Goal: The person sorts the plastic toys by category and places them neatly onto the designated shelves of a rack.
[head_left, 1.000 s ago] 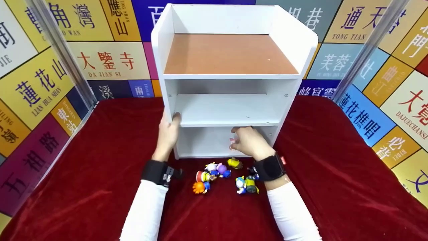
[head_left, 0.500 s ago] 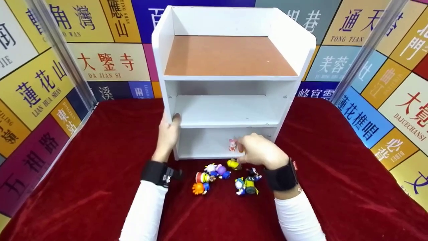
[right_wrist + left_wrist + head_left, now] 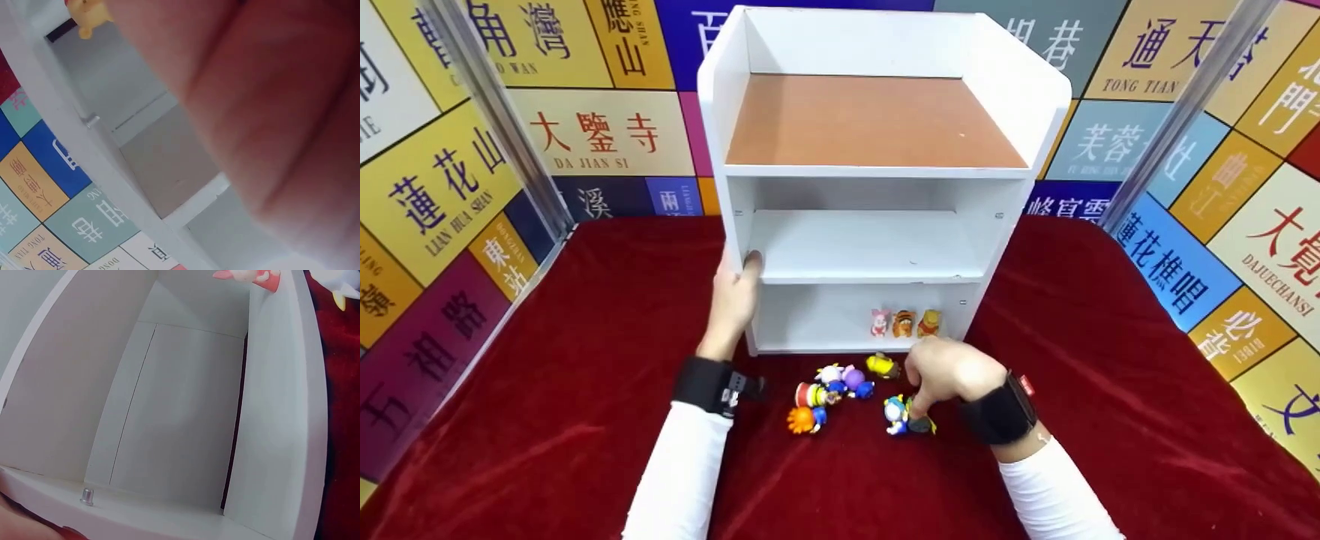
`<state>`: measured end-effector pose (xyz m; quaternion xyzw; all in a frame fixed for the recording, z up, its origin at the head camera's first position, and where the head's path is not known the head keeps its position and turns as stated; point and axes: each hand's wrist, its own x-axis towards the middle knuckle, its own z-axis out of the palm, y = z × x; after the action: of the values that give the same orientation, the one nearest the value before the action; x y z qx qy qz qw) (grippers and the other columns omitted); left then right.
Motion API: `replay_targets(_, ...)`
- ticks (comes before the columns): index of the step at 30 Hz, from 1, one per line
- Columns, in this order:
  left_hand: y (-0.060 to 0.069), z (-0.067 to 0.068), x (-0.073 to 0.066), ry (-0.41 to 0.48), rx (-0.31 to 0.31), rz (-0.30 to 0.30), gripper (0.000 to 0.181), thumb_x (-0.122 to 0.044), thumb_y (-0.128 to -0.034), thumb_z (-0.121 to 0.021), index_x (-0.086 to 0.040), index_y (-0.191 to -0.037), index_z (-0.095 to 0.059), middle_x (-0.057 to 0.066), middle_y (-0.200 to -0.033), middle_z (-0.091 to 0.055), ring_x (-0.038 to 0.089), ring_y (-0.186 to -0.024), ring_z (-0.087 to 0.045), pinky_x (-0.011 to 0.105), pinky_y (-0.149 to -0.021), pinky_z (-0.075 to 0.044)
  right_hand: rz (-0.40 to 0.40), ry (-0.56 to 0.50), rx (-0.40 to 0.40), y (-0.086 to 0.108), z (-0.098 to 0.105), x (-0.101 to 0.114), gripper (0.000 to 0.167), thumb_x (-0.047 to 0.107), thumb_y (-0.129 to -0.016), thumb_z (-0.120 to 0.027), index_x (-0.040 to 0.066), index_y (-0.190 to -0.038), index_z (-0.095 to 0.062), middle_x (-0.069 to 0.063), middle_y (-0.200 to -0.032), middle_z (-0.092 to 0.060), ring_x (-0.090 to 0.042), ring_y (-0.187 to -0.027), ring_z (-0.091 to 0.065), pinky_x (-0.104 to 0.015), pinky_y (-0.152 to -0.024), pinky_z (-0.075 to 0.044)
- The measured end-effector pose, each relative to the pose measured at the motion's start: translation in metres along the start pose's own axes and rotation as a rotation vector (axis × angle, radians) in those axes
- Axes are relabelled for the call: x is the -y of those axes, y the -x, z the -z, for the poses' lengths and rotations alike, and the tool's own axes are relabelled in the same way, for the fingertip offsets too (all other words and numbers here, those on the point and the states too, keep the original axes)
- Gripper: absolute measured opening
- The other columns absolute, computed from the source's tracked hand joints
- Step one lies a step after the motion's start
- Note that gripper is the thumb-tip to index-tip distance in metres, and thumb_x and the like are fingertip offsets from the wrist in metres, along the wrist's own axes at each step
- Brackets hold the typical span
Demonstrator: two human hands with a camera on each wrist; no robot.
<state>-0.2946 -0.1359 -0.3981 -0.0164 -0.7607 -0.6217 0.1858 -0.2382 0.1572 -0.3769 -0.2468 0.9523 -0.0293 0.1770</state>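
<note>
My left hand (image 3: 733, 296) grips the left side panel of a white shelf unit (image 3: 877, 172), thumb on the inner side. On its bottom shelf stand a pink piglet figurine (image 3: 880, 323), an orange tiger figurine (image 3: 904, 325) and a yellow bear figurine (image 3: 929, 323). My right hand (image 3: 956, 369) reaches down in front of the unit with bent fingers. It is over a green-and-yellow toy figure (image 3: 920, 424), mostly covered, beside a blue-and-white figurine (image 3: 895, 415). A small dark figurine seen there earlier is hidden by the hand; whether the fingers hold anything is unclear.
Left of these lie a yellow toy figure (image 3: 883, 365), a purple-headed figurine (image 3: 856, 379), a white-headed figurine (image 3: 830, 374), a red-and-yellow toy (image 3: 811, 394) and an orange-haired figurine (image 3: 803, 420). A red cloth (image 3: 825, 487) covers the table. Printed panels (image 3: 607, 135) stand behind.
My right hand has withdrawn from the bottom shelf toward the front, down onto the toys on the cloth. The tiger and bear figurines have come into view beside the piglet. My left hand stays put.
</note>
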Motion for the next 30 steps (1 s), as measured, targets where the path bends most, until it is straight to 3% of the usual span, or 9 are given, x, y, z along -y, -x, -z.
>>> replay_targets(7,-0.001,0.000,-0.001,-0.001,0.002,0.005,0.063,-0.020,-0.1019,-0.046,-0.010,-0.160,-0.023,0.019,-0.161,-0.034,0.033,-0.150,-0.033,0.047,-0.125,-0.026,-0.042,0.019,0.026,-0.003,-0.002,0.002,0.035,0.028,-0.059,-0.096,0.009,-0.079,-0.074,-0.002,-0.083,-0.068,-0.019,-0.074,-0.057,-0.034,-0.068,-0.053)
replay_targets(12,0.000,0.000,-0.002,0.003,-0.006,-0.002,0.064,-0.020,-0.1015,-0.046,-0.008,-0.160,-0.024,0.019,-0.161,-0.034,0.033,-0.150,-0.034,0.046,-0.125,-0.027,-0.047,0.066,0.030,-0.005,-0.004,0.004,0.033,0.027,-0.057,-0.097,0.012,-0.077,-0.075,-0.003,-0.083,-0.068,-0.021,-0.076,-0.057,-0.037,-0.070,-0.054)
replay_targets(19,0.000,-0.001,0.001,0.001,0.010,-0.005,0.064,-0.020,-0.1021,-0.045,-0.010,-0.161,-0.021,0.019,-0.162,-0.033,0.033,-0.149,-0.034,0.047,-0.125,-0.027,-0.063,0.100,0.027,-0.008,-0.010,0.006,0.030,0.029,-0.055,-0.097,0.015,-0.063,-0.072,-0.004,-0.076,-0.062,-0.022,-0.075,-0.055,-0.039,-0.066,-0.052)
replay_targets(30,0.000,0.000,0.000,-0.008,-0.005,-0.011,0.063,-0.020,-0.1011,-0.046,-0.008,-0.159,-0.026,0.020,-0.160,-0.037,0.032,-0.148,-0.036,0.048,-0.124,-0.029,-0.043,0.126,0.022,-0.007,-0.011,0.008,0.031,0.029,-0.056,-0.095,0.016,-0.053,-0.068,0.004,-0.059,-0.060,-0.018,-0.063,-0.050,-0.032,-0.055,-0.047)
